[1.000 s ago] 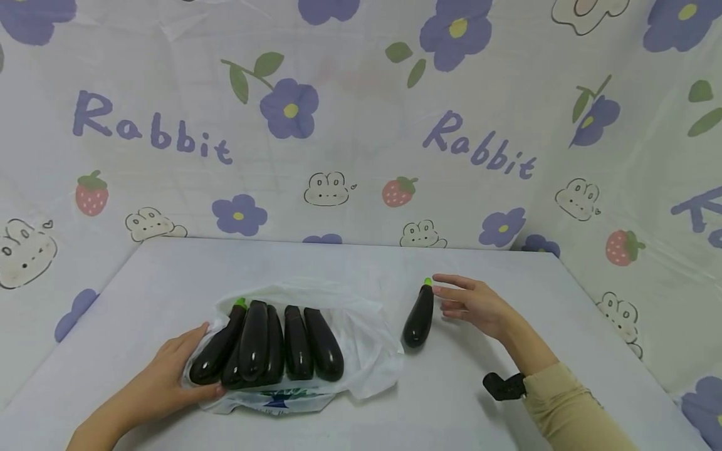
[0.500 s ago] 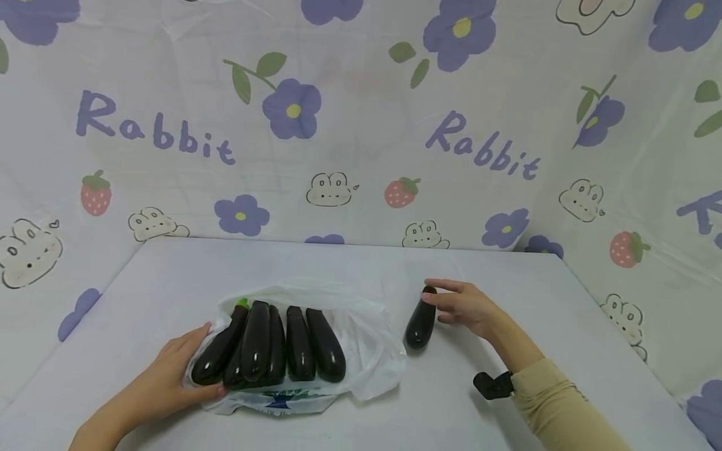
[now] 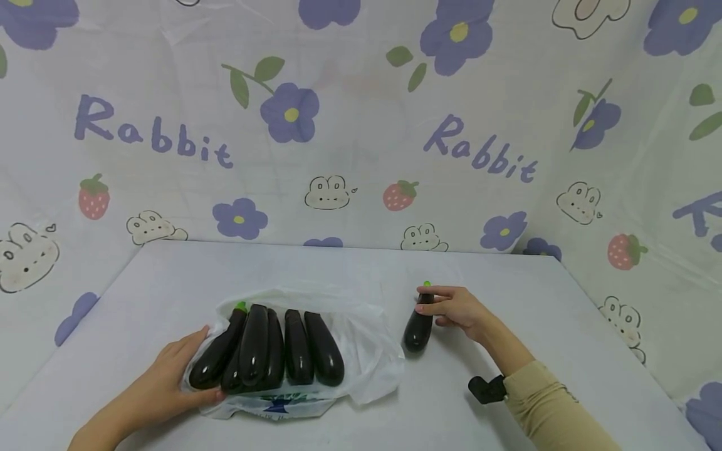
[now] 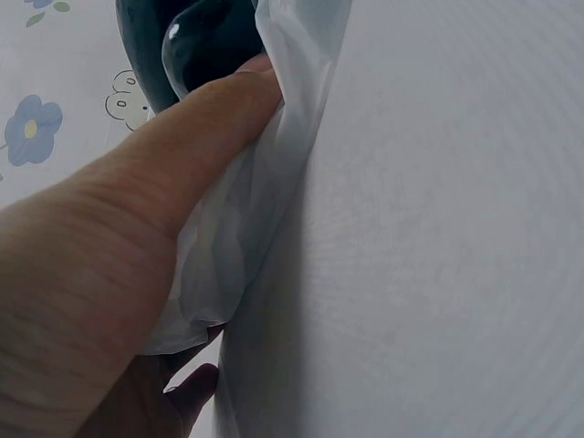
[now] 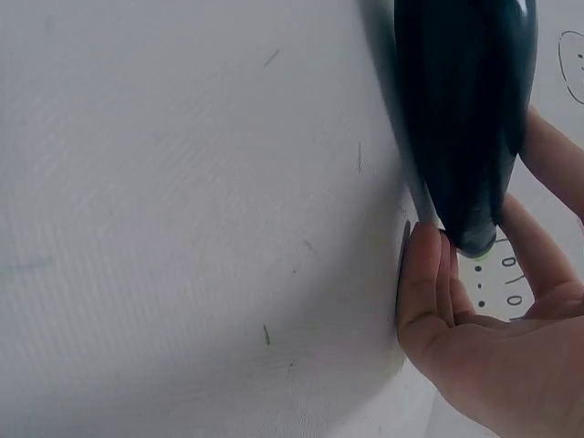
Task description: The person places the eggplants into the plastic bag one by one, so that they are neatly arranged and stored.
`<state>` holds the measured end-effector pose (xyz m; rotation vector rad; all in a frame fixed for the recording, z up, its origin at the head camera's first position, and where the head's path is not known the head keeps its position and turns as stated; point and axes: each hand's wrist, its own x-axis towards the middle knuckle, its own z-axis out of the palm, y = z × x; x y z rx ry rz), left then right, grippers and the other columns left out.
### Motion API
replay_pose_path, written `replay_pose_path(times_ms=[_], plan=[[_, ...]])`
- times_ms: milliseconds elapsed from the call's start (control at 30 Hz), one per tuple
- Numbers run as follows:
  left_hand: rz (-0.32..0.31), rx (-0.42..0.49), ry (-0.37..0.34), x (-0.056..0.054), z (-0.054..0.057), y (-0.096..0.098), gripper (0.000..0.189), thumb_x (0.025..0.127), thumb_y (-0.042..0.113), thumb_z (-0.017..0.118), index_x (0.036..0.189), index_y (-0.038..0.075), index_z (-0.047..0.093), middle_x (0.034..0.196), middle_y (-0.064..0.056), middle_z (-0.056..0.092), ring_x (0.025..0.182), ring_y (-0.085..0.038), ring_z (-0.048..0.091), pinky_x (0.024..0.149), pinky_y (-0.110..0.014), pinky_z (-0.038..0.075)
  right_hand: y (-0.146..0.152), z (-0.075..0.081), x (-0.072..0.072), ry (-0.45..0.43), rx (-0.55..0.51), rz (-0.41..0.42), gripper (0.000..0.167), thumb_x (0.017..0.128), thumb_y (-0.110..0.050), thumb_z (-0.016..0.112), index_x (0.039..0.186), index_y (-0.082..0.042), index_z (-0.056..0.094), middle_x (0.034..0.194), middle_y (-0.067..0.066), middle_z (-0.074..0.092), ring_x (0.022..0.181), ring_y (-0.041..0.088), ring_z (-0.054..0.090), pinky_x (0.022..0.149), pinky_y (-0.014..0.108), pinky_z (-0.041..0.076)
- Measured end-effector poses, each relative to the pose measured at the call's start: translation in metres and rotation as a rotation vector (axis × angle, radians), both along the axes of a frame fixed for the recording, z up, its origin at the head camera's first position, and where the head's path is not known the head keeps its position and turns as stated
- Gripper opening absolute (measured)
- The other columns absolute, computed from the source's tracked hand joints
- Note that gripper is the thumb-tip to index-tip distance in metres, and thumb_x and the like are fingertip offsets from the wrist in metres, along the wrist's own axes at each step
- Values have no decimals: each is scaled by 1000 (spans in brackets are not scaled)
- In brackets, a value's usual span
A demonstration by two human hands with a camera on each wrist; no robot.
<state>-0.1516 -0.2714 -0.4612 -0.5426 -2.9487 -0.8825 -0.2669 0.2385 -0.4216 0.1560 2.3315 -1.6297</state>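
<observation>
A white plastic bag [image 3: 366,351] lies on the table with several glossy dark eggplants [image 3: 313,351] on it, side by side. At its left end my left hand [image 3: 155,376] grips the bag's edge. In the left wrist view the thumb [image 4: 210,119] lies over the plastic beside a dark eggplant, with other fingers partly hidden behind the bag. To the right of the bag, a single eggplant [image 3: 418,332] lies on the table, its green stem tip pointing away. My right hand [image 3: 459,310] holds its narrow end between fingers and thumb, seen also in the right wrist view [image 5: 497,338].
The white table [image 3: 316,266] meets a cloth backdrop [image 3: 361,150] printed with flowers, rabbits and strawberries. A black device [image 3: 486,389] sits at the right wrist, beside a beige sleeve [image 3: 549,401]. White tabletop [image 3: 361,432] runs along the front of the bag.
My right hand has moved left onto the lone eggplant's narrow end and now has its fingers around it. The left hand and the bag stay where they were.
</observation>
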Motion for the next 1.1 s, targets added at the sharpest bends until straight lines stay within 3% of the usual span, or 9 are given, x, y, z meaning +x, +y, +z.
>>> replay_pose_path(times_ms=[667, 867, 1100], plan=[[9, -17, -26, 1, 0, 0, 113, 72, 58, 81, 154, 1, 26, 147, -27, 37, 130, -48, 31, 95, -71, 34, -2, -4, 3, 5, -25, -9, 59, 82, -14, 81, 136, -4, 58, 132, 16, 50, 91, 20, 51, 75, 31, 48], [5, -15, -17, 1, 0, 0, 114, 72, 58, 81, 153, 0, 26, 146, -28, 37, 130, -48, 32, 95, -71, 34, 0, -4, 5, 17, -77, -10, 61, 83, -11, 80, 138, -2, 56, 138, 22, 46, 106, 23, 56, 88, 34, 50], [3, -15, -15, 0, 0, 1, 114, 72, 58, 81, 153, 0, 26, 146, -28, 37, 130, -48, 32, 95, -71, 34, 5, -5, 8, 22, -161, -4, 62, 84, -4, 76, 141, 1, 51, 138, 27, 47, 116, 26, 56, 101, 43, 43]])
